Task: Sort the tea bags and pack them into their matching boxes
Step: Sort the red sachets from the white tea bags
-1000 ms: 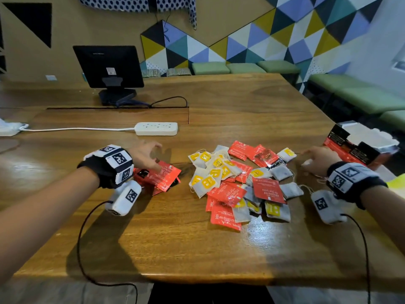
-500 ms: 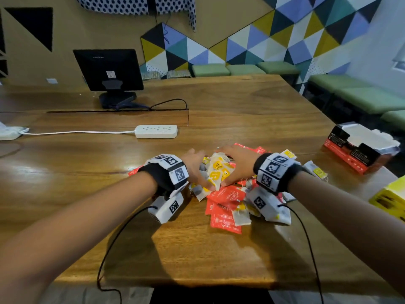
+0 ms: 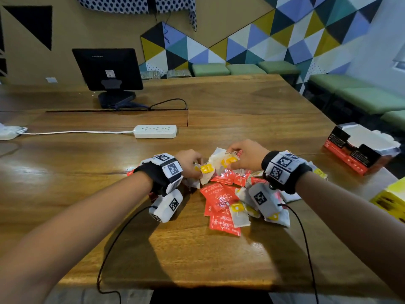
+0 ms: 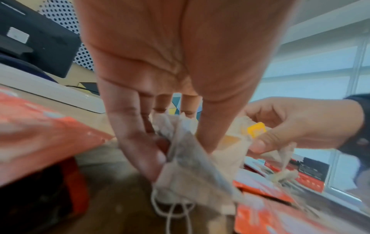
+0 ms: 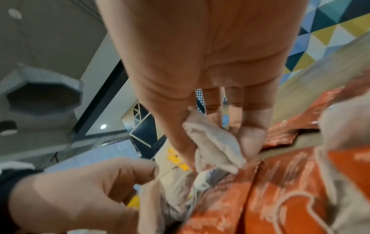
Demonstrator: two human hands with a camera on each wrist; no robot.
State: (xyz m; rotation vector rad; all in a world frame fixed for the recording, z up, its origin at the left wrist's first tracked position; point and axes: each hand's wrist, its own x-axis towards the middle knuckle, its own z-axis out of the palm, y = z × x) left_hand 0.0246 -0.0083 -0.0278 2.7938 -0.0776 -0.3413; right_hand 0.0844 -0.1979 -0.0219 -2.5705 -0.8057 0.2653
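A heap of red sachets (image 3: 220, 195) and pale tea bags with yellow tags (image 3: 240, 218) lies on the wooden table (image 3: 197, 255). At its far edge my left hand (image 3: 189, 164) pinches a bunch of pale tea bags (image 4: 192, 167) between thumb and fingers, strings dangling. My right hand (image 3: 243, 155) beside it pinches another pale tea bag (image 5: 214, 144) with a yellow tag (image 3: 229, 161). A red and black box (image 3: 359, 148) stands open at the right. A yellow box (image 3: 392, 198) shows at the right edge.
A white power strip (image 3: 155, 131) with its cord lies beyond the heap. A black monitor (image 3: 108, 72) stands at the back left. Green benches (image 3: 359, 97) run along the right. Cables hang from both wrist cameras over the table's front edge.
Both hands came in from the sides to the top of the heap. They have gathered pale yellow-tagged bags and lifted them slightly off the pile.
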